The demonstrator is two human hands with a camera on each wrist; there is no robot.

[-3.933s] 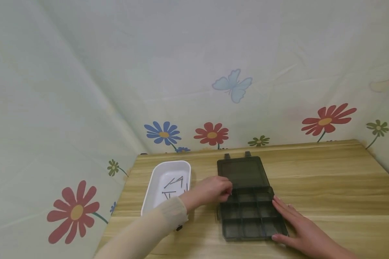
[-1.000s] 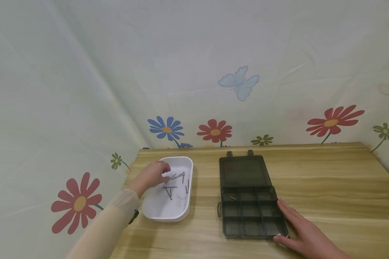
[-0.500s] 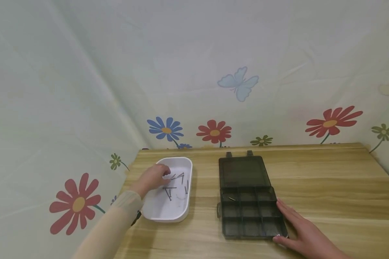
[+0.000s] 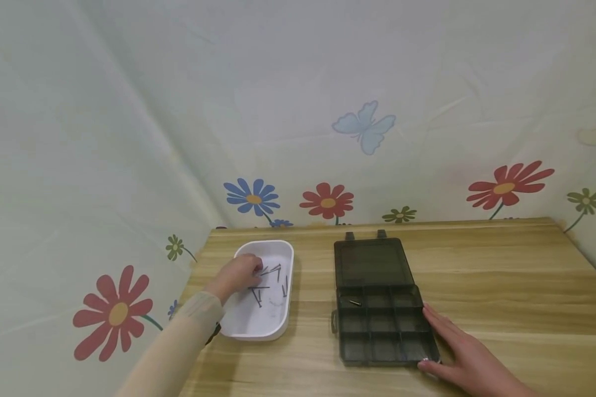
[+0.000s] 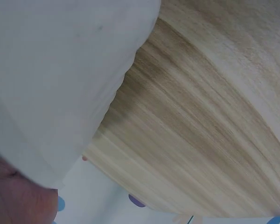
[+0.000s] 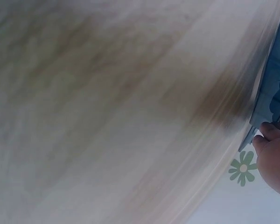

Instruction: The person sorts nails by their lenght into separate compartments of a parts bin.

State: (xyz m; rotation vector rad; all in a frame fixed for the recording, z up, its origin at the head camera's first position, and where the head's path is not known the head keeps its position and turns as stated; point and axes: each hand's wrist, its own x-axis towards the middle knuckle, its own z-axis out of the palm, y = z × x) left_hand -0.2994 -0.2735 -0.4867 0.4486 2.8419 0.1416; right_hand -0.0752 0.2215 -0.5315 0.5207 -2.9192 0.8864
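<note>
In the head view my left hand (image 4: 237, 274) reaches over the left rim of a white tray (image 4: 250, 331), its fingers bent down beside several thin metal nails (image 4: 273, 271). Whether a nail lies between thumb and forefinger is too small to tell. My right hand (image 4: 464, 353) rests against the right side of a dark translucent compartment box (image 4: 370, 336), fingers extended along its wall and thumb at the front right corner. The box's lid (image 4: 374, 263) lies folded back. One small metal piece (image 4: 355, 302) sits in its back left compartment.
Box and tray stand apart on a wood-grain table (image 4: 501, 275). Behind the table and on the left hangs a pale flowered curtain (image 4: 278, 110). The left wrist view shows mostly the tray's outer wall (image 5: 60, 84) and the table.
My left hand has gone from above the box back to the tray, and its thumb and forefinger have drawn closer. The small metal piece now shows in the back left compartment. My right hand stays put.
</note>
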